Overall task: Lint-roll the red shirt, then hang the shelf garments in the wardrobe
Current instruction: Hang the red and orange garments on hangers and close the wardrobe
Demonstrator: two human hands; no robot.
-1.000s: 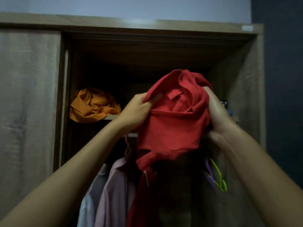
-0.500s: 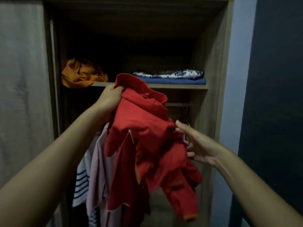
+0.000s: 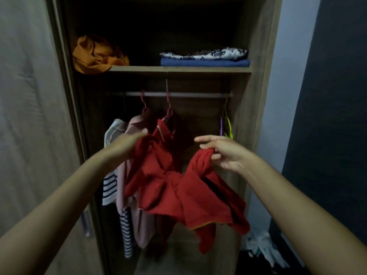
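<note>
The red shirt (image 3: 178,187) hangs bunched in the air in front of the open wardrobe (image 3: 258,96), held between both hands below the rail (image 3: 178,94). The right hand (image 3: 224,153) pinches a gathered fold of it, fingers (image 3: 215,156) curled round the cloth with the forefinger stretched out above. The left hand (image 3: 129,143) is at the shirt's far left edge; it is blurred, so whether its fingers grip the cloth or only lie against it, I cannot tell.

On the shelf (image 3: 178,69) above the rail, a crumpled orange garment (image 3: 95,54) lies at the left, and at the right a patterned white piece (image 3: 204,54) lies folded on a folded blue one (image 3: 204,62). On the rail hang a striped top (image 3: 111,185), a pink shirt (image 3: 137,124) and a dark red garment (image 3: 178,128); empty purple and green hangers (image 3: 226,126) hang at the far right.
</note>
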